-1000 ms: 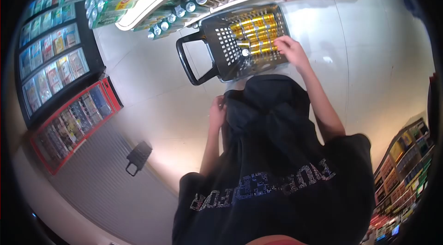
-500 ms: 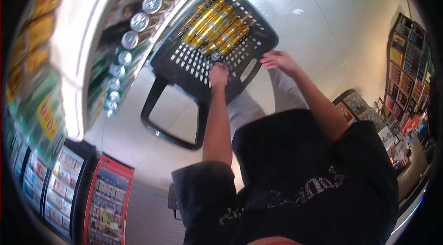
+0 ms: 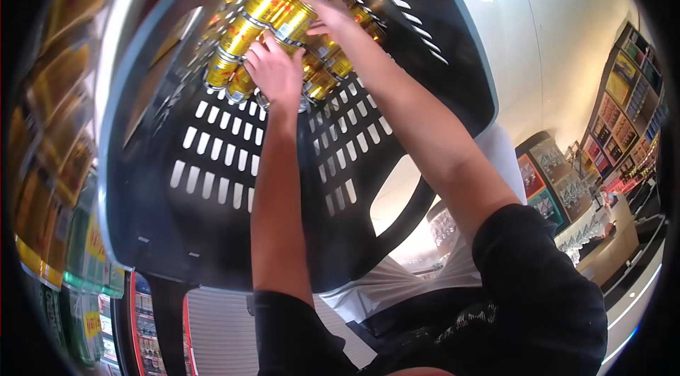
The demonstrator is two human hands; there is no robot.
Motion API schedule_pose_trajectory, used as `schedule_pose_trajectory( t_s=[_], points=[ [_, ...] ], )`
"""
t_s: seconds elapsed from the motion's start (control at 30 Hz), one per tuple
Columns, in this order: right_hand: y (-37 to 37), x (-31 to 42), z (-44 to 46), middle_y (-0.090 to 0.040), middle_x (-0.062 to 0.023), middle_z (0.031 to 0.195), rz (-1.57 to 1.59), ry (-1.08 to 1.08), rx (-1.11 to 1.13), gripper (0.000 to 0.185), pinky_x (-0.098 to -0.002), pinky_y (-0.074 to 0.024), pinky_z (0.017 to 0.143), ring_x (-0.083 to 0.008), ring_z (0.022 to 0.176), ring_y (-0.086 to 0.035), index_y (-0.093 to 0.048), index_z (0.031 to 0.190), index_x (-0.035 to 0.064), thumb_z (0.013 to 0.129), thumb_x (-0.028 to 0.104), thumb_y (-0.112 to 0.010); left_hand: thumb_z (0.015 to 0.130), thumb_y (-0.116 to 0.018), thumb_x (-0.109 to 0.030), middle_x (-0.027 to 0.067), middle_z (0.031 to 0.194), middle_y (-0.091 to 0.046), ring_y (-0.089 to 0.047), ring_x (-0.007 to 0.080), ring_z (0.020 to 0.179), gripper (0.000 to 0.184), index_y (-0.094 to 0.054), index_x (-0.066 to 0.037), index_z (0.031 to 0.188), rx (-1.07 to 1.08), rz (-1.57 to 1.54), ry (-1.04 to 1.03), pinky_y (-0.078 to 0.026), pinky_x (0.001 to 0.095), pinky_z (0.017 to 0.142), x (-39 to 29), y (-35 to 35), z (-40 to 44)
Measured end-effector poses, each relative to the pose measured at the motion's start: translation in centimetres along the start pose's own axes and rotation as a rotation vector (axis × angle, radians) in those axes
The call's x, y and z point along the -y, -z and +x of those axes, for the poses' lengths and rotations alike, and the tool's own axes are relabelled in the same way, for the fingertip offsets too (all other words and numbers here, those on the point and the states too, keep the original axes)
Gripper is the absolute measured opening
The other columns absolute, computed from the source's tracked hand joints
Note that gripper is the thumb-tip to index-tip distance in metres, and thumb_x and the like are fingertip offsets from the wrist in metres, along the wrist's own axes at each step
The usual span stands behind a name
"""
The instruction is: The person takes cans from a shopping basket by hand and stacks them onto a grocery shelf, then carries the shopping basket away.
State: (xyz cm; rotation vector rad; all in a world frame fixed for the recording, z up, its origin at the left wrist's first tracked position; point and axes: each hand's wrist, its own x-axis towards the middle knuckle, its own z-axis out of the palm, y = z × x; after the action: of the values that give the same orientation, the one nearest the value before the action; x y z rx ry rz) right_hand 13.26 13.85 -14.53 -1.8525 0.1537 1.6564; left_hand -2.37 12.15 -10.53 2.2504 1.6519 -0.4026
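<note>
free: basket mouth | blocked: sides by walls, far end by cans

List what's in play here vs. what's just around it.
In play:
- gold cans, grouped inside the basket
- black basket
- left hand and right hand, both at the cans

Just around:
- green packs, lower left
- blurred yellow packs, left edge
- red-framed display case, partly behind the basket's handle
- stocked shelving, far right
</note>
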Motion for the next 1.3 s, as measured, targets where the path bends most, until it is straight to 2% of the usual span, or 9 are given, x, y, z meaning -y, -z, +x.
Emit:
schedule_pose_trajectory(
  t_s=[0.27, 0.43, 0.6, 0.63, 0.7, 0.83, 0.97, 1.03, 1.3],
  points=[
    [-1.3, -0.6, 0.8, -0.068, -0.0184, 0.11, -0.008, -0.003, -0.185, 0.061, -0.0371, -0.0638, 0.067, -0.029, 0.095, -0.069, -0.065, 0.118, -0.0068, 0.075, 0.032, -0.084, 0.064, -0.088, -0.043, 0.0072, 0.102, -0.059, -0.059, 0.0255, 0.097, 0.069, -0.064, -0.013, 0.121, -0.184, -0.035, -0.033, -0.048, 0.0396, 0.087, 1.3, -1.7, 1.7],
    [-1.2, 0.1, -5.7, -0.067, -0.0132, 0.11, 0.067, 0.166, -0.268, 0.066, -0.0344, -0.0621, 0.064, -0.0237, 0.086, -0.071, -0.054, 0.124, -0.0033, 0.073, 0.023, -0.088, 0.057, -0.093, -0.03, 0.0086, 0.097, -0.059, -0.06, 0.0301, 0.093, 0.069, -0.063, -0.009, 0.115, -0.243, -0.254, 0.005, -0.049, 0.0431, 0.084, 0.9, 1.1, -1.5],
    [0.8, 4.6, -22.7, -0.062, -0.012, 0.117, 0.171, 0.39, -0.1, 0.065, -0.0352, -0.0615, 0.073, -0.0235, 0.098, -0.068, -0.044, 0.132, 0.0021, 0.08, 0.01, -0.082, 0.058, -0.088, -0.018, 0.0122, 0.097, -0.057, -0.057, 0.0331, 0.094, 0.063, -0.063, -0.008, 0.115, -0.367, -0.511, 0.097, -0.049, 0.0447, 0.083, -2.5, 12.3, -10.4],
    [0.9, 5.7, -26.8, -0.061, -0.0113, 0.113, 0.188, 0.431, -0.135, 0.063, -0.0282, -0.0574, 0.069, -0.0163, 0.09, -0.064, -0.044, 0.126, -0.0006, 0.079, 0.007, -0.084, 0.055, -0.087, -0.014, 0.0127, 0.097, -0.059, -0.058, 0.0341, 0.094, 0.063, -0.064, -0.008, 0.114, -0.433, -0.521, 0.102, -0.05, 0.0447, 0.081, -3.3, 15.8, -12.4],
    [2.1, 8.7, -35.2, -0.059, -0.0121, 0.119, 0.083, 0.512, -0.074, 0.069, -0.0328, -0.0522, 0.09, -0.0186, 0.105, -0.06, -0.04, 0.134, -0.0019, 0.08, 0.005, -0.083, 0.054, -0.087, -0.011, 0.0125, 0.096, -0.06, -0.06, 0.0338, 0.092, 0.061, -0.064, -0.007, 0.111, -0.476, -0.582, 0.124, -0.051, 0.044, 0.079, -4.4, 24.7, -16.7],
    [-0.1, 17.5, -52.9, -0.059, -0.0134, 0.12, -0.152, 0.814, 0.088, 0.066, -0.0334, -0.0515, 0.091, -0.0182, 0.105, -0.061, -0.041, 0.136, -0.0022, 0.082, 0.0, -0.078, 0.048, -0.09, -0.008, 0.0131, 0.096, -0.062, -0.062, 0.033, 0.088, 0.063, -0.063, -0.005, 0.105, -0.855, -0.612, 0.129, -0.053, 0.0412, 0.077, -4.4, 42.3, -22.5],
    [-7.2, 27.4, -66.9, -0.067, -0.0152, 0.113, -0.194, 0.953, 0.4, 0.061, -0.0336, -0.056, 0.082, -0.021, 0.099, -0.069, -0.05, 0.128, -0.0041, 0.077, 0.002, -0.083, 0.049, -0.092, -0.004, 0.0123, 0.098, -0.062, -0.062, 0.0308, 0.088, 0.066, -0.061, -0.003, 0.107, -1.095, -0.758, 0.208, -0.054, 0.0376, 0.074, -1.3, 56.2, -24.5],
    [-11.5, 30.6, -71.9, -0.07, -0.0176, 0.108, -0.636, 1.189, 0.23, 0.06, -0.0326, -0.0563, 0.081, -0.0217, 0.096, -0.071, -0.054, 0.122, -0.0058, 0.073, 0.007, -0.087, 0.054, -0.09, -0.004, 0.0117, 0.098, -0.061, -0.062, 0.0277, 0.086, 0.062, -0.06, -0.003, 0.109, -1.286, -0.868, 0.197, -0.053, 0.0363, 0.072, 1.2, 60.7, -22.9],
    [-28.3, 36.1, -73.8, -0.066, -0.0276, 0.104, -0.854, 1.834, 0.174, 0.075, -0.0484, -0.0542, 0.077, -0.0448, 0.093, -0.068, -0.045, 0.117, -0.0029, 0.068, 0.034, -0.089, 0.061, -0.089, -0.019, 0.0148, 0.099, -0.058, -0.061, 0.0378, 0.091, 0.061, -0.053, -0.004, 0.108, -1.472, -1.009, 0.414, -0.052, 0.0458, 0.076, 13.1, 67.3, -13.4]
  ],
)
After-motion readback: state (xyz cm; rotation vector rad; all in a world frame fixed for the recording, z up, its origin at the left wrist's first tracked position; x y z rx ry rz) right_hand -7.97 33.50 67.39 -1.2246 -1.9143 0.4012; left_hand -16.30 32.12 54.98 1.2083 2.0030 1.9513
